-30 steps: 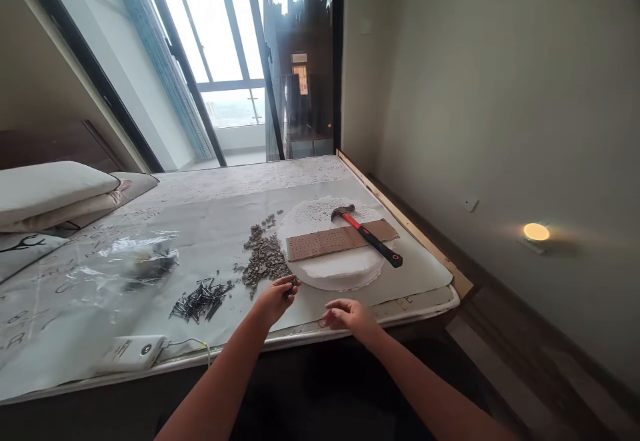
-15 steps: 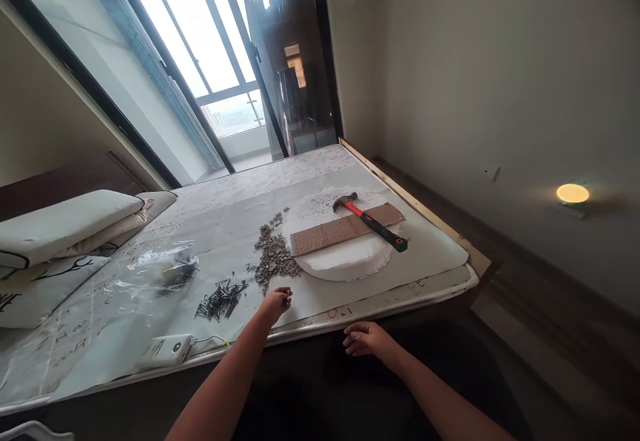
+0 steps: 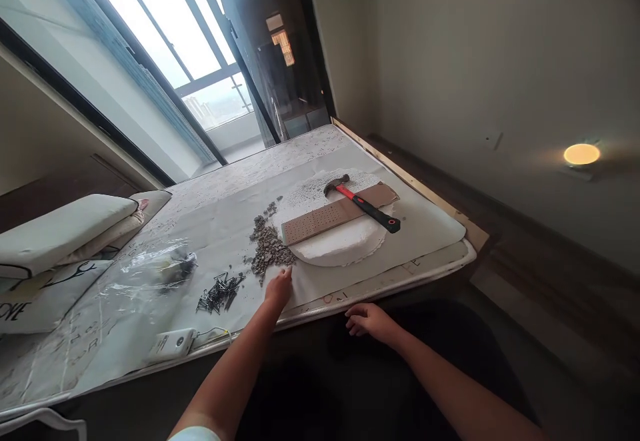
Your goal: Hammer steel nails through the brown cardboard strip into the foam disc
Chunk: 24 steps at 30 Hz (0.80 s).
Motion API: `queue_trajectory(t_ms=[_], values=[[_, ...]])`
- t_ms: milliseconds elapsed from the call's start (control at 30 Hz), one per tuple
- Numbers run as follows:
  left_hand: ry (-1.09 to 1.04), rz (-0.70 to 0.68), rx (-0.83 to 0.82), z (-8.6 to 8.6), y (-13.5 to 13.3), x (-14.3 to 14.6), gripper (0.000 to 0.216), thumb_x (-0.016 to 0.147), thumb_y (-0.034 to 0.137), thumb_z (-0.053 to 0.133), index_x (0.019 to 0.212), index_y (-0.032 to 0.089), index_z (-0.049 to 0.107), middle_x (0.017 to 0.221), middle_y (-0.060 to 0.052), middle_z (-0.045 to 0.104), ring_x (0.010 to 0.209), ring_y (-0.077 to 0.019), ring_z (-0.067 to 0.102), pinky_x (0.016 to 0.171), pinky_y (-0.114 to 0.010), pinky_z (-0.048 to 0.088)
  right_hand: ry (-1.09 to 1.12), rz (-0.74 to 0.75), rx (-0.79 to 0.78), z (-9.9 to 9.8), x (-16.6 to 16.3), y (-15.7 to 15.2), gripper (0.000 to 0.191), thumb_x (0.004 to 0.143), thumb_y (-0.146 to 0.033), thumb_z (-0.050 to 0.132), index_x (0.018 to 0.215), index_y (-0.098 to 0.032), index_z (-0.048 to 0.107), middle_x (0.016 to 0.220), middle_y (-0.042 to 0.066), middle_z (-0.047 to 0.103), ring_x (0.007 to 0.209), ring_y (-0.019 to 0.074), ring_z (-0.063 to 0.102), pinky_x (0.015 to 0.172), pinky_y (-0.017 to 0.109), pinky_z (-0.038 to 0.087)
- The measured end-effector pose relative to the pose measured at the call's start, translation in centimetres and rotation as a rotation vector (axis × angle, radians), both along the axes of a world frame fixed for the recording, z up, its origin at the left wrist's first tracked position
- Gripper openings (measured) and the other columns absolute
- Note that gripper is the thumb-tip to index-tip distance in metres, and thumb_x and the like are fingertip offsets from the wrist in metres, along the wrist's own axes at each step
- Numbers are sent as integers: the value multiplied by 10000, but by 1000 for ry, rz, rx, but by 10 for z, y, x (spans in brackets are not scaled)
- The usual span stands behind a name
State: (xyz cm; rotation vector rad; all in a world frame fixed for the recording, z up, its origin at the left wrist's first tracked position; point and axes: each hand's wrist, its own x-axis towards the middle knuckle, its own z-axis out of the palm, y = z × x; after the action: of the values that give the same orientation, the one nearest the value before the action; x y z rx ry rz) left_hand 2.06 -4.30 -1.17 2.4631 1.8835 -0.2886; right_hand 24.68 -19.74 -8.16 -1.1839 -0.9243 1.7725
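My left hand (image 3: 279, 289) lies on the paper-covered surface (image 3: 430, 228), fingers stretched toward the near edge of a pile of small grey bits (image 3: 267, 248); I see nothing in it. My right hand (image 3: 367, 320) hovers just off the front edge, fingers loosely curled and empty. Left of my left hand lies a heap of dark nails (image 3: 220, 291). Beyond the pile sits a white round foam disc (image 3: 340, 251). On the disc rest a brown perforated strip (image 3: 320, 221) and a hammer (image 3: 363, 204) with a red-and-black handle.
A crumpled clear plastic bag (image 3: 160, 268) lies left of the nails. A white device (image 3: 173, 343) with a cable sits at the front edge. Folded pillows (image 3: 60, 228) are at far left. A wall with a round lamp (image 3: 581, 154) runs along the right.
My left hand went from a pinch on a small dark piece to reaching forward at the grey pile. My right hand drew back off the surface's edge. The view tilted.
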Motion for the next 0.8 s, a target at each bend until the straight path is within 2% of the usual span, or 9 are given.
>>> queue_trajectory(t_ms=[67, 133, 333, 533, 700, 800], values=[[27, -22, 17, 3, 1, 0, 508, 820, 186, 401, 1326, 194, 361, 1184, -130, 546, 927, -225, 578, 755, -317, 430, -18, 9, 20, -2, 1, 0, 228, 683, -296, 572, 843, -135, 585, 703, 31, 645, 598, 141, 633, 587, 282, 471], [35, -18, 27, 7, 2, -1, 501, 817, 235, 422, 1315, 202, 381, 1177, -117, 565, 959, -233, 572, 767, -322, 433, -22, 11, 28, -5, 1, 1, 212, 694, -279, 563, 850, -136, 580, 703, 28, 647, 595, 136, 633, 582, 274, 472], [20, 81, -6, 13, 10, -12, 386, 801, 139, 380, 1133, 169, 575, 1040, -105, 647, 916, -196, 597, 755, -274, 428, -23, 2, 12, -8, 4, 1, 190, 732, -226, 530, 888, -127, 573, 722, 37, 651, 603, 134, 640, 586, 272, 485], [-85, 1, -51, 8, 18, -21, 361, 763, 304, 518, 1062, 131, 623, 915, -89, 679, 862, -199, 605, 739, -264, 433, -43, 13, 4, -4, 6, 0, 160, 754, -186, 516, 889, -127, 578, 723, 40, 652, 597, 126, 638, 572, 252, 484], [-156, 133, -88, 1, 22, -24, 364, 697, 141, 538, 1048, 124, 633, 852, -61, 694, 778, -164, 620, 694, -230, 437, -49, 10, 0, -4, 6, -1, 152, 751, -169, 524, 884, -124, 583, 726, 43, 652, 585, 122, 635, 562, 241, 480], [-207, 173, -89, -2, 24, -27, 380, 683, 98, 528, 1046, 133, 632, 872, -58, 694, 781, -157, 621, 686, -222, 440, -54, 8, -3, -3, 7, -1, 151, 751, -148, 510, 882, -125, 581, 722, 41, 650, 588, 120, 636, 560, 235, 477]])
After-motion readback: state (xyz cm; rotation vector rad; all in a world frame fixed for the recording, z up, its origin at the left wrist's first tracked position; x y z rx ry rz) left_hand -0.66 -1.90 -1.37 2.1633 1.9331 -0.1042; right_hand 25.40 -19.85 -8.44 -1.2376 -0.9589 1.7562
